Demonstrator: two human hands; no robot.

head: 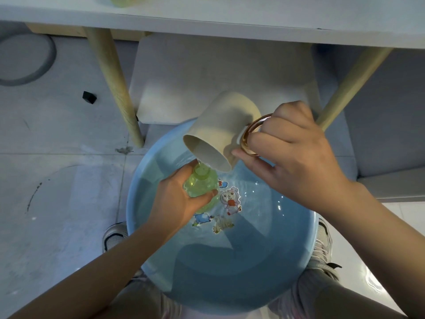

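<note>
Above the blue basin of water, the left hand grips a green bottle, fingers curled round its body and the neck pointing up. The right hand holds a beige mug by its golden handle, fingers closed on it. The mug is tilted, its mouth just over the bottle's neck.

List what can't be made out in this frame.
- Green bottle: head view, lower body hidden by the left hand gripping it; fill level unreadable.
- Gold handle of the mug: head view, mostly covered by the right hand.
- Green item on the table: head view, cut off by the top edge.
- Shoes: head view, mostly hidden by the blue basin.
</note>
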